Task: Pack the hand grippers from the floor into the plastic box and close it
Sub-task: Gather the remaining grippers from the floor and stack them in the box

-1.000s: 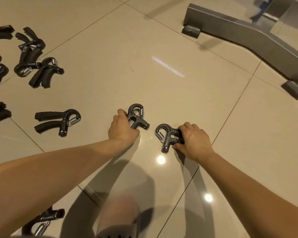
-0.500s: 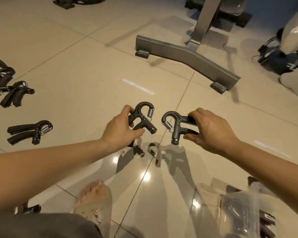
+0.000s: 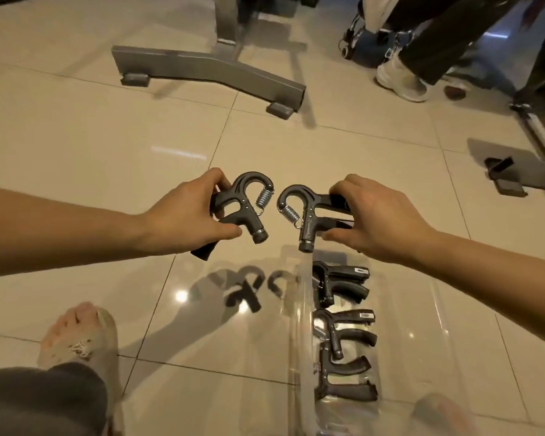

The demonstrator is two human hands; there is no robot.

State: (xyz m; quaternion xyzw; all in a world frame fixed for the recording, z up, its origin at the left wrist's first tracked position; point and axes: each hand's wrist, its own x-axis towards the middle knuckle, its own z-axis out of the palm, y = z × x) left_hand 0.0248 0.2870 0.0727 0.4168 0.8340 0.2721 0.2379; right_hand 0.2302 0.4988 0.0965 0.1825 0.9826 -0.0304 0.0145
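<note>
Tiled floor (image 3: pixel 76 136), with a grey metal base (image 3: pixel 208 69) at the top. The clear box (image 3: pixel 299 341) sits lower right, several packed grippers (image 3: pixel 340 284) in a row inside it. Your left hand (image 3: pixel 183 215) is curled round the left gripper (image 3: pixel 243 209) by its handles, in the air just left of the box. Your right hand (image 3: pixel 378 218) grips the right gripper (image 3: pixel 306 215) the same way, over the box's far end. The spring ends face each other, close but apart.

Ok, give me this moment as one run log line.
left hand: grips first hand gripper | right hand: grips second hand gripper | plastic box: open, several packed grippers inside | status: neither boxed yet
</note>
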